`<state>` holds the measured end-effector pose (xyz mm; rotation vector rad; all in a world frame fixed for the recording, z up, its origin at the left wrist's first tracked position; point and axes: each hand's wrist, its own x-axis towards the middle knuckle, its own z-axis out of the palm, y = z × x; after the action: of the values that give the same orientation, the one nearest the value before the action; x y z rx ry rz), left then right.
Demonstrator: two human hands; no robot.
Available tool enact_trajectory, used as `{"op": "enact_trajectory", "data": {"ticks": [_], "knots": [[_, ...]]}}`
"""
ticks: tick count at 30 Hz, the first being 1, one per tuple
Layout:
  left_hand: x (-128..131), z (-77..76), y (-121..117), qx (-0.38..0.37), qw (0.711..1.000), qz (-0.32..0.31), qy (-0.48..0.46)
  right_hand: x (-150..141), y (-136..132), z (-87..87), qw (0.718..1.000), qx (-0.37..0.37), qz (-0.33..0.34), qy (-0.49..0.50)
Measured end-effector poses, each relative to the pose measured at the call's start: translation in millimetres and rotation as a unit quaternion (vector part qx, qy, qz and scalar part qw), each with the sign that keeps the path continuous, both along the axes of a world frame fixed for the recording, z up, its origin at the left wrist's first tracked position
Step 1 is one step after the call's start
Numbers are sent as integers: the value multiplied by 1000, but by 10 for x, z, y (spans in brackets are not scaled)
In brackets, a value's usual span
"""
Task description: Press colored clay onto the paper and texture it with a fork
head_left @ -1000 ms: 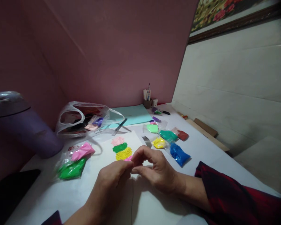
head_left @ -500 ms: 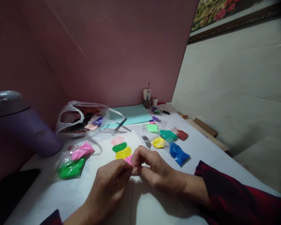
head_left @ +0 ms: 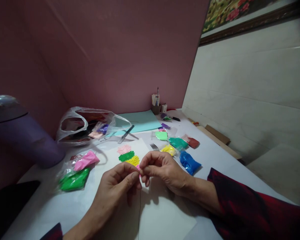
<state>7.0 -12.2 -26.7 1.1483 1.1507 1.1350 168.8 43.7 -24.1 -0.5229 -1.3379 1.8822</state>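
My left hand [head_left: 121,181] and my right hand [head_left: 161,168] meet fingertip to fingertip over white paper [head_left: 165,210]. Both are closed in a pinch; whatever lies between the fingers is hidden or too small to make out. Just behind them, textured clay patches run in a row on the paper: pale pink [head_left: 124,149], green [head_left: 126,156] and yellow [head_left: 133,161]. A brighter pink patch [head_left: 138,166] is mostly covered by my fingers. Beyond my right hand lies a fork [head_left: 154,147], its handle hidden.
Clay packets sit on the right, including blue [head_left: 189,163], yellow [head_left: 169,150] and teal [head_left: 178,143]. Pink [head_left: 86,161] and green [head_left: 74,180] packets lie left, near a purple bottle [head_left: 37,140]. Behind are a plastic bag [head_left: 72,131], a pen [head_left: 126,134] and blue-green paper [head_left: 145,120].
My fingers have shifted in their pinch, with the left hand turned so that its thumb shows on top. The hands stay together over the paper, and the view has moved slightly.
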Motion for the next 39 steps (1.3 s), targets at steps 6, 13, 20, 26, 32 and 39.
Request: {"op": "enact_trajectory", "data": {"ticks": [6, 13, 20, 26, 32, 39], "knots": [[1, -8, 14, 8, 1000, 14, 6, -5, 1, 13, 1000, -9, -11, -8], [5, -28, -27, 30, 997, 29, 62, -32, -30, -10, 999, 3, -40, -28], [-28, -96, -61, 47, 992, -3, 117, -32, -99, -8, 998, 22, -33, -51], [-16, -97, -45, 9, 999, -28, 18, -17, -45, -6, 999, -24, 48, -10], [-13, -9, -27, 17, 998, 62, 11, 4, 65, -29, 994, 48, -91, -38], [-111, 26, -18, 86, 983, 149, 71, 43, 265, -142, 919, 226, -291, -138]]}}
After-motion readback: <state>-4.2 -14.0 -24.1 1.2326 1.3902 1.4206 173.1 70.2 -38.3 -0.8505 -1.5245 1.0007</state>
